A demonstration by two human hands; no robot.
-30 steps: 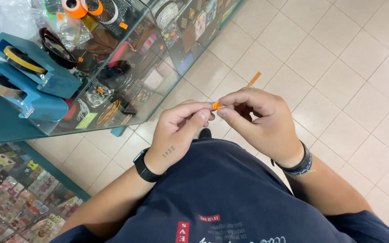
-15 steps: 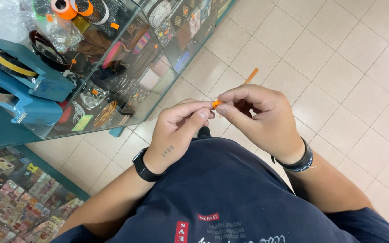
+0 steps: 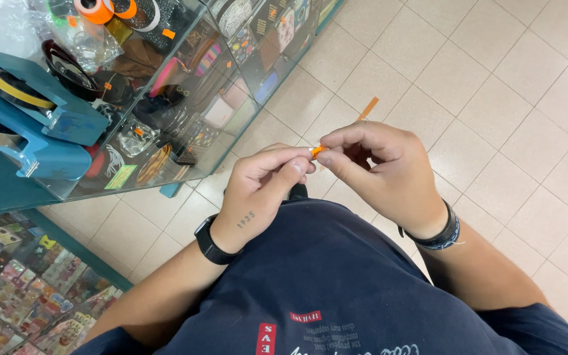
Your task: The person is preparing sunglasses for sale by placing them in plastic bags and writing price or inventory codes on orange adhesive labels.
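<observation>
Above tiled floor, at chest height: left hand [image 3: 264, 190] and right hand [image 3: 382, 171] meet, both grips pinched on orange strip [image 3: 317, 151]; free end runs toward 1 o'clock. Best: keep pinches close, pull steady. Glass case [image 3: 185, 118] at 10 o'clock.

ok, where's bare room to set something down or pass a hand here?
Free: tiled floor right of the glass display case. Crowded: case top, with blue tape dispensers and tape rolls. Left hand and right hand pinch an orange strip at mid-frame.
</observation>
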